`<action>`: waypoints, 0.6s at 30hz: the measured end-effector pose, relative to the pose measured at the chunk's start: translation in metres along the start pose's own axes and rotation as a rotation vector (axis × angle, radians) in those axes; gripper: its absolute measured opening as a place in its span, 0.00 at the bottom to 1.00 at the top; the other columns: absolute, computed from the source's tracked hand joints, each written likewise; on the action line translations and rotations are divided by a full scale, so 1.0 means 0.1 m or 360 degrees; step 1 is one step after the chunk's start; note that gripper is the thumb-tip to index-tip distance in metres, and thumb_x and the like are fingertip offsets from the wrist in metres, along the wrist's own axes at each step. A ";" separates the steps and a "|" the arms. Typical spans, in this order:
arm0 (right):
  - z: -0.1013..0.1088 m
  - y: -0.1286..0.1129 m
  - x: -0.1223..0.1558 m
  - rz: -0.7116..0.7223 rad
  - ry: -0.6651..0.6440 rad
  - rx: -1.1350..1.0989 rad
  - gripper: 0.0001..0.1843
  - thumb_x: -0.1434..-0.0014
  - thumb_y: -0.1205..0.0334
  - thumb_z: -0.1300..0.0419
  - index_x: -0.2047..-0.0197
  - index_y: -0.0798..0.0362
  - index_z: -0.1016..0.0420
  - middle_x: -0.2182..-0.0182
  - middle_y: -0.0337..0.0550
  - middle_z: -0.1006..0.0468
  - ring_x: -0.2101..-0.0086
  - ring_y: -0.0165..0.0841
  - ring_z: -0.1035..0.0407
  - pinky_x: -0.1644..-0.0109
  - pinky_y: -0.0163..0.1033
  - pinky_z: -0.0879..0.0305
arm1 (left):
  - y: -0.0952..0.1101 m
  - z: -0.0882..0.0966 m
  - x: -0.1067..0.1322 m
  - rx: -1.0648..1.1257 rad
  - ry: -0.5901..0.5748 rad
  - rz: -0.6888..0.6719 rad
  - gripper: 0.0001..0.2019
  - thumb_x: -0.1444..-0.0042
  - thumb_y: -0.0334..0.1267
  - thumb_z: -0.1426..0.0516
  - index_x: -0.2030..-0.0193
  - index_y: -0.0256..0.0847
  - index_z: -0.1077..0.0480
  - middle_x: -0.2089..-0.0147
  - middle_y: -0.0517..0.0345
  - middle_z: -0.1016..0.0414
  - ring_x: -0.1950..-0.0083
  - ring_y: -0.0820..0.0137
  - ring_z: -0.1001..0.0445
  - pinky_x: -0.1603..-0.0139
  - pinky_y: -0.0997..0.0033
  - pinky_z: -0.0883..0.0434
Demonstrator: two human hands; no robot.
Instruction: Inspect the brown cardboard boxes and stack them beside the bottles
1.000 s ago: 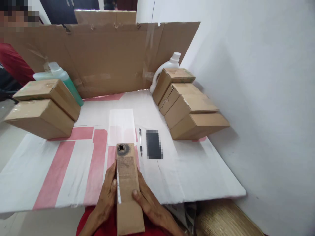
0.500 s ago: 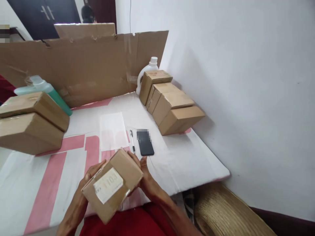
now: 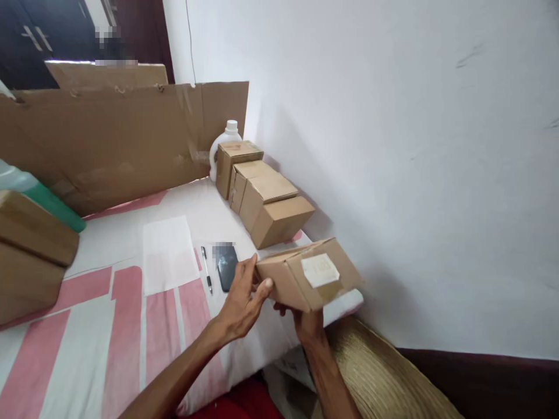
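Observation:
A cardboard box [image 3: 286,283] with a pale paper label [image 3: 320,270] is held tilted above the table's right end. My right hand [image 3: 309,326] supports it from underneath, its fingers mostly hidden by the box. At the box's left end is my left hand [image 3: 245,295], thumb and fingers against the cardboard. Just behind my left hand lies a dark phone [image 3: 227,269], with a pen [image 3: 207,270] to its left. A white sheet of paper [image 3: 169,253] rests farther left on the striped cloth.
A row of several cardboard boxes [image 3: 273,189] stands along the wall, with a white jug [image 3: 226,137] behind. More boxes [image 3: 32,256] and a green-liquid bottle [image 3: 46,201] are at left. A cardboard panel [image 3: 117,139] borders the back. A woven roll [image 3: 371,372] sits below the table's edge.
Both hands have carried the labelled box from the front of the table to the right, near the row of boxes. The box has turned, and the view has swung right.

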State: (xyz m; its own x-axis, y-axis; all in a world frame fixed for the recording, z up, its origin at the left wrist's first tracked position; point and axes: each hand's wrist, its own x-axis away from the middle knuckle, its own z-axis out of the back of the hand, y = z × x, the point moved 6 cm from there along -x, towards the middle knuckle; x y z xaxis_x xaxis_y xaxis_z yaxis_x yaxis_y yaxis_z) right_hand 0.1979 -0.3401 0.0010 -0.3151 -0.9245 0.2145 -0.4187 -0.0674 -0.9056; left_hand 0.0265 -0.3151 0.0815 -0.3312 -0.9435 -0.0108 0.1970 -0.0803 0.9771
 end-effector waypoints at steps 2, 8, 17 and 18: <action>0.17 -0.13 -0.29 0.0000 0.0113 0.0052 0.42 0.52 0.16 0.43 0.67 0.52 0.27 0.84 0.41 0.25 0.84 0.38 0.28 0.83 0.37 0.38 | -0.05 -0.23 -0.34 0.0015 0.0020 0.0043 0.37 0.31 0.61 0.51 0.24 0.39 0.45 0.29 0.39 0.41 0.30 0.55 0.35 0.29 0.53 0.35; 0.36 -0.36 -0.93 0.0040 0.0217 0.0212 0.52 0.54 0.10 0.51 0.49 0.49 0.30 0.82 0.38 0.22 0.85 0.37 0.28 0.83 0.36 0.39 | -0.25 -0.60 -0.98 0.0085 0.0188 0.0281 0.41 0.36 0.60 0.44 0.28 0.29 0.47 0.28 0.27 0.45 0.25 0.49 0.41 0.26 0.53 0.40; 0.45 -0.30 -0.96 -0.0011 0.0254 0.0270 0.42 0.49 0.20 0.43 0.47 0.48 0.34 0.79 0.39 0.21 0.79 0.42 0.23 0.78 0.39 0.33 | -0.52 -0.51 -0.85 0.0266 0.0114 0.0321 0.43 0.50 0.54 0.30 0.35 0.33 0.38 0.33 0.29 0.36 0.41 0.51 0.24 0.43 0.53 0.25; 0.53 -0.26 -0.92 -0.0003 0.0266 0.0260 0.40 0.49 0.22 0.41 0.47 0.46 0.36 0.77 0.40 0.19 0.78 0.42 0.23 0.77 0.40 0.32 | -0.57 -0.36 -0.71 0.0280 0.0131 0.0306 0.42 0.52 0.54 0.29 0.36 0.34 0.35 0.36 0.31 0.33 0.45 0.54 0.22 0.48 0.55 0.23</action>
State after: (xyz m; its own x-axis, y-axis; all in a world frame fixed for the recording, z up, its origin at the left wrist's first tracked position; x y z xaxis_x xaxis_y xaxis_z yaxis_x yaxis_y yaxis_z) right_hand 0.2829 -0.2733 -0.0149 -0.4566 -0.8504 0.2615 -0.2804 -0.1414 -0.9494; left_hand 0.0724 -0.2549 0.0185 -0.2255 -0.9596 0.1681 0.0832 0.1530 0.9847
